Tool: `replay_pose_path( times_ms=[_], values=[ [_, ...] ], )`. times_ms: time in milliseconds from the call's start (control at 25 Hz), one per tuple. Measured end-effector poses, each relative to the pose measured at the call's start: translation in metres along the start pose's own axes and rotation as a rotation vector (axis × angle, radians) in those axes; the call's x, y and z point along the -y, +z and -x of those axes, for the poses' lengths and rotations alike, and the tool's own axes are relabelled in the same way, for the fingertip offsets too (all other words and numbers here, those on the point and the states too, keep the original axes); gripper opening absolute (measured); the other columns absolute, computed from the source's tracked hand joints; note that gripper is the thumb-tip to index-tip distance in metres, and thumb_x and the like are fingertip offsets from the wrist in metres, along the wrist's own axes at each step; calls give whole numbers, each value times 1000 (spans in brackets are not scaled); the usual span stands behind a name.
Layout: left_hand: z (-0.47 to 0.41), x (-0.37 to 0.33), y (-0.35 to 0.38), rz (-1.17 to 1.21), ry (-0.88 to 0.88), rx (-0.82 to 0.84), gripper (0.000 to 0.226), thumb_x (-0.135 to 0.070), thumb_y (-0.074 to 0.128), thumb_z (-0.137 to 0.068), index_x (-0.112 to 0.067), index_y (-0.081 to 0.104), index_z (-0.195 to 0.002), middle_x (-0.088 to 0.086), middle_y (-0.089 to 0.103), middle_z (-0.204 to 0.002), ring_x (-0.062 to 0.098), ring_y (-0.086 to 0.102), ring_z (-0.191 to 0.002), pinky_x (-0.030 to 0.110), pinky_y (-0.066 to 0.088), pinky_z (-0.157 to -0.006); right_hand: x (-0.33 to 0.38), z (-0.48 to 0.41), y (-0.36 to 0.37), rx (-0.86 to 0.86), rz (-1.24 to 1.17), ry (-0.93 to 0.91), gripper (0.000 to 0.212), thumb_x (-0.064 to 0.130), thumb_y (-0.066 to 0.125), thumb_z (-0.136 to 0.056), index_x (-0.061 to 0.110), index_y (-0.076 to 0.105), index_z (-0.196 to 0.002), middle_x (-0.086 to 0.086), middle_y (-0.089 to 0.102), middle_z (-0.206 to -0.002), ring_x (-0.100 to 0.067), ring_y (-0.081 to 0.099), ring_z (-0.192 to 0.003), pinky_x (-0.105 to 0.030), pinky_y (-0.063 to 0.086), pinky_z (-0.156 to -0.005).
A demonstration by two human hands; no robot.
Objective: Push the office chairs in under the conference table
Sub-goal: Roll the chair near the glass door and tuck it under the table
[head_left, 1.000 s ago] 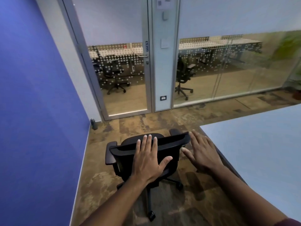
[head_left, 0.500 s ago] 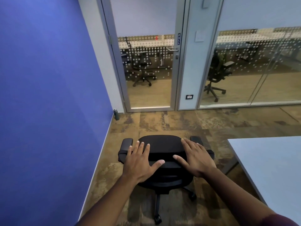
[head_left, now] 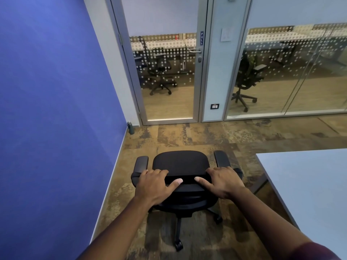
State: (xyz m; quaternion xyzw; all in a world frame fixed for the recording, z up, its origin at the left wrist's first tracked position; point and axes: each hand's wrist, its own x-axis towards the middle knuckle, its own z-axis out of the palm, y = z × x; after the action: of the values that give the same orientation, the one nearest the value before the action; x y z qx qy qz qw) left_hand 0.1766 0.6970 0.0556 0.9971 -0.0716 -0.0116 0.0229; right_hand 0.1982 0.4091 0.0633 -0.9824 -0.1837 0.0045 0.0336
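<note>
A black office chair point(head_left: 180, 162) on castors stands on the carpet just in front of me, seen from behind and above. My left hand point(head_left: 154, 184) grips the left part of the backrest's top edge, fingers curled over it. On the right part of that edge my right hand point(head_left: 223, 182) grips the same way. The pale conference table point(head_left: 308, 184) lies to the right, its corner about an arm's width from the chair. The chair faces the glass wall, not the table.
A blue wall point(head_left: 56, 109) runs close along the left. Ahead stands a glass door point(head_left: 169, 76) marked PULL and a glass partition, with other office chairs behind it. A dark bottle point(head_left: 130, 127) sits on the floor in the left corner. Open carpet lies between chair and door.
My hands went from lying flat on the backrest to curling over its top edge. The chair turned and shifted left, away from the table edge, and now faces the door squarely.
</note>
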Motion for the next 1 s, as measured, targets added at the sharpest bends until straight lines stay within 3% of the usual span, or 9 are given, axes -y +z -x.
replay_pose_path(
  times_ms=[240, 440, 640, 1000],
  values=[
    [24, -5, -3, -7, 58, -16, 123, -102, -7, -79, -26, 63, -147, -1, 73, -137, 24, 64, -128, 47, 40, -114, 9, 32, 6, -39, -7, 30, 93, 97, 5, -90, 24, 61, -98, -2, 71, -92, -27, 67, -91, -43, 33, -80],
    [48, -17, 1, -34, 132, -36, 120, -99, -6, -83, -23, 66, -142, 2, 75, -130, 26, 67, -121, 48, 44, -108, 16, 73, 8, -44, -15, 93, 94, 98, 5, -89, 24, 62, -97, -3, 72, -91, -29, 68, -91, -45, 39, -81],
    [79, -29, 0, -54, 180, -48, 111, -96, 2, -87, -23, 67, -139, 1, 75, -126, 25, 68, -118, 48, 45, -107, 25, 115, 7, -44, 2, 143, 103, 98, 0, -89, 25, 68, -113, -1, 75, -98, -27, 69, -95, -48, 47, -95],
    [128, -52, 3, -46, 223, -56, 108, -96, 5, -88, -24, 68, -139, -2, 75, -127, 23, 68, -120, 49, 44, -108, 38, 184, 10, -34, -22, 218, 92, 98, 1, -91, 27, 60, -91, 7, 60, -77, -20, 62, -77, -46, 47, -88]
  ],
)
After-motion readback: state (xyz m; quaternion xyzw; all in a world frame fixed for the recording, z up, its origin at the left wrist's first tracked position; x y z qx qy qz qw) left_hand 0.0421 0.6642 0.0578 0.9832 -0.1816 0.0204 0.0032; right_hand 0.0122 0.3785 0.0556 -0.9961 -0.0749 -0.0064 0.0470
